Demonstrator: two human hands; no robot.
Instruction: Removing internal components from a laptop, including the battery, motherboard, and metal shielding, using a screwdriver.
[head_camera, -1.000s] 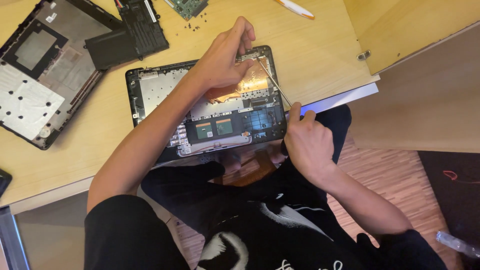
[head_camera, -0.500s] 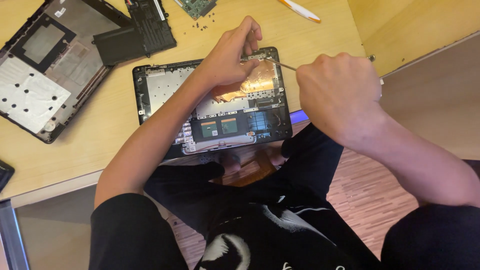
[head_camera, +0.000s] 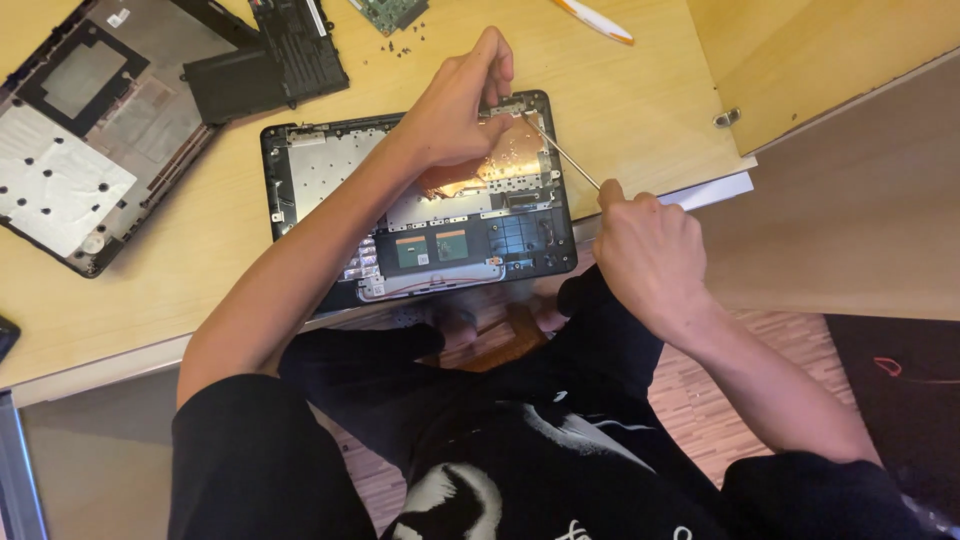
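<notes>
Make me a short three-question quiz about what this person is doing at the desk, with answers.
1. True or false: the right hand holds a thin metal tool.
2. Where does the left hand rest? A on the opened laptop; B on the white pen; C on the floor.
3. What flat black part lies above the laptop, by the removed bottom cover?

Key: 1 true; 2 A; 3 the battery.

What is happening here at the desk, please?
A seated person works on an opened laptop base lying on a wooden desk. The left hand rests on its top right corner, while the right hand holds a thin screwdriver with its tip at that corner. A removed bottom cover and a black battery lie to the left.
</notes>
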